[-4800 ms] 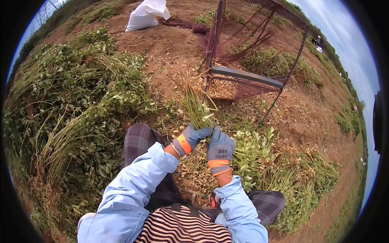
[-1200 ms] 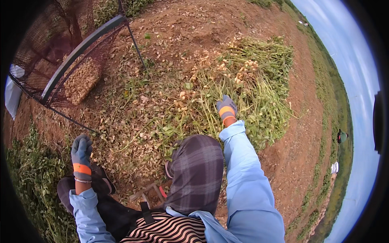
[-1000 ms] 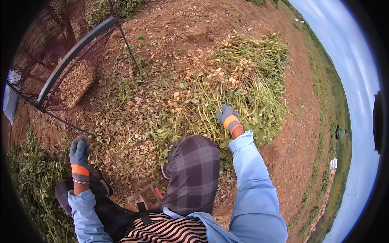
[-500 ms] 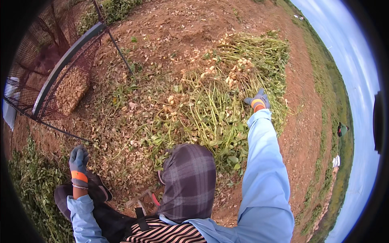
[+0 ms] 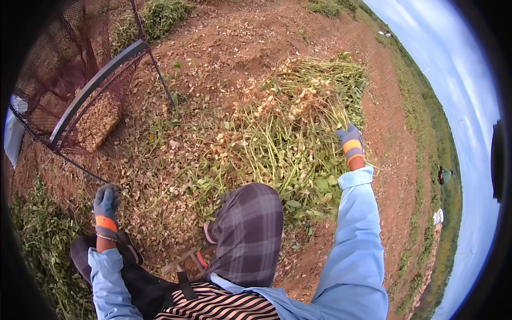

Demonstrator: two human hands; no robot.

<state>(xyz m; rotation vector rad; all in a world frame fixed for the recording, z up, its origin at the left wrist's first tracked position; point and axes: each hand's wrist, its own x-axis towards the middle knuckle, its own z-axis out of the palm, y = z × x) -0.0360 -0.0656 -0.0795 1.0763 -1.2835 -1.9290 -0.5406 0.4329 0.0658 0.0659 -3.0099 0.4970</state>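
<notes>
My right hand (image 5: 352,143), in a grey glove with an orange-and-yellow cuff, is at the right edge of a heap of pulled peanut plants (image 5: 288,141). Its fingers are closed around some leafy stems there. Clusters of pale peanut pods (image 5: 306,98) hang on the roots toward the far side of the heap. My left hand (image 5: 106,205), gloved in grey with an orange cuff, is held low on the left with its fingers curled; I see nothing in it. It is close to the end of a thin dark rod (image 5: 85,169) of the net frame.
At the left, a dark red net (image 5: 58,69) on a curved grey bar (image 5: 96,93) has a pile of picked peanuts (image 5: 98,121) in it. Green plants (image 5: 42,250) grow at the lower left. A small wooden stool-like piece (image 5: 184,261) lies by my knee (image 5: 250,224).
My right hand has drawn back a little toward me and to the right, its fingers going from spread to closed on the stems. My left hand has stayed nearly in place.
</notes>
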